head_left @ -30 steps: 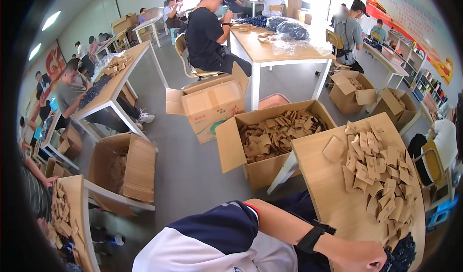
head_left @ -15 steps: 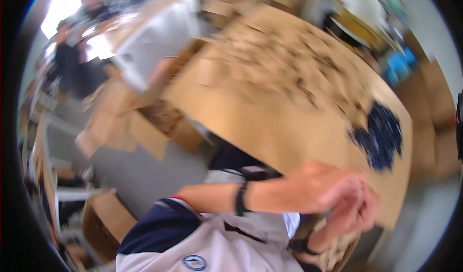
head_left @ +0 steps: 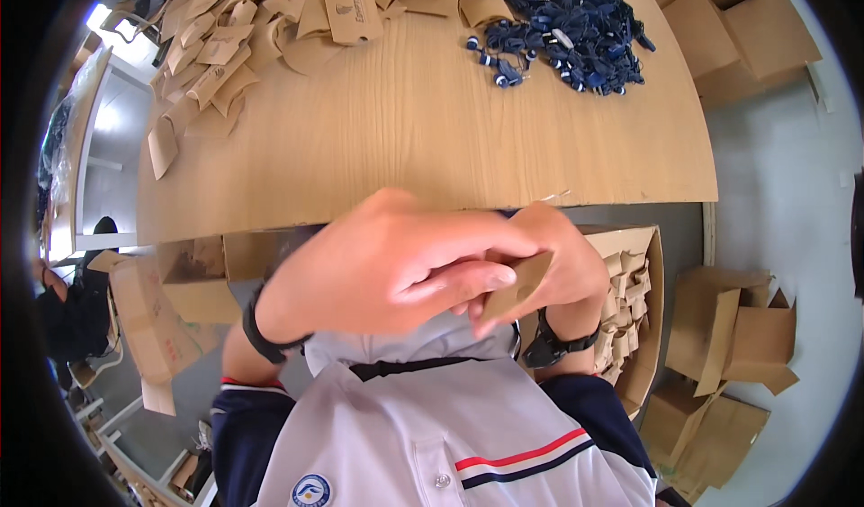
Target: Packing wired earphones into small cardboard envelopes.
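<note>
Both my hands meet above the front edge of the wooden table [head_left: 387, 147]. A small brown cardboard pillow box [head_left: 522, 287] is in my right hand [head_left: 571, 260], its curved open end toward my left hand [head_left: 387, 260]. My left fingers are closed, with the thumb tip at the box's opening; whatever they hold is hidden. On the table's far right lies a heap of dark blue wired earphones [head_left: 576, 30], a few earbuds loose at its left. Flat brown pillow boxes [head_left: 297, 12] are piled at the far left.
Right of my waist, a large carton [head_left: 650, 327] holds many small brown boxes. Another open carton [head_left: 193, 282] stands below the table's left side. Open cartons [head_left: 720, 327] sit on the floor at right. A white-framed table [head_left: 85, 165] is at left.
The view has swung and sharpened from a blur, bringing the table in front of me. My hands, earlier close together at the right, are now central, with a pillow box visible between them.
</note>
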`<state>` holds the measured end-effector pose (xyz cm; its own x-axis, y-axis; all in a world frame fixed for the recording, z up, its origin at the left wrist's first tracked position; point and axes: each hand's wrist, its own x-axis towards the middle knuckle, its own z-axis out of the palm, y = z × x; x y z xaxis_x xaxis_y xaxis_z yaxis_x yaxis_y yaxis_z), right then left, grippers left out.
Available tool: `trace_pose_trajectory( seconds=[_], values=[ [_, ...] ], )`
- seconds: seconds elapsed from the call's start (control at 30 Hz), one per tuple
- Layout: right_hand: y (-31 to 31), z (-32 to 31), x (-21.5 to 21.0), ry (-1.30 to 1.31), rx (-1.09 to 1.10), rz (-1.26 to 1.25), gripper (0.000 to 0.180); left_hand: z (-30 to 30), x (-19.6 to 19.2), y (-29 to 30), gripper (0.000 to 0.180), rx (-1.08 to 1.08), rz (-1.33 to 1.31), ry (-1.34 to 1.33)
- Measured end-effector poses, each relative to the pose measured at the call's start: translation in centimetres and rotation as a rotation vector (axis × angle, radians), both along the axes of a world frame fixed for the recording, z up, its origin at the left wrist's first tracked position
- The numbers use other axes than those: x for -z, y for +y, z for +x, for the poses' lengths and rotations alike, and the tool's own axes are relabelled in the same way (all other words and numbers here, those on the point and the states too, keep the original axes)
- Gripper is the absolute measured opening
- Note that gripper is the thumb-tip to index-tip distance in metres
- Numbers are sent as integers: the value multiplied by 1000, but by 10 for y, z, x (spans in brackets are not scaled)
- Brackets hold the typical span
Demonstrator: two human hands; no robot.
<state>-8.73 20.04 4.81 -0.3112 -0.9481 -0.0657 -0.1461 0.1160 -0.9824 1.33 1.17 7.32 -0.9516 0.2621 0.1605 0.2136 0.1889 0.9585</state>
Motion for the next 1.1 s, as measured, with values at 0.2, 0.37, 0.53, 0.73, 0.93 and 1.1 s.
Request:
trace_pose_trajectory(
  seconds=[0.2, 0.37, 0.53, 0.73, 0.93, 1.1],
  values=[
    [-16, 5, 23, -452, -438, -44, 67, -36, 0, -8, 7, 525, -105, 59],
    [10, -5, 35, -558, -359, -311, 45, -18, 1, -1, 10, 133, 55, 190],
    [-21, 16, 5, -1019, 322, -685, 40, -8, 8, 4, 24, -310, -260, 436],
    [-34, 26, 2, -913, 619, -492, 56, -22, 24, 22, 17, -452, -309, 637],
    [-31, 40, 22, 83, 886, -615, 55, -28, 36, 30, 21, -639, 37, 579],
    [-25, 45, 27, 219, 938, -686, 22, -20, 37, 42, 21, -656, 1, 553]
  ],
)
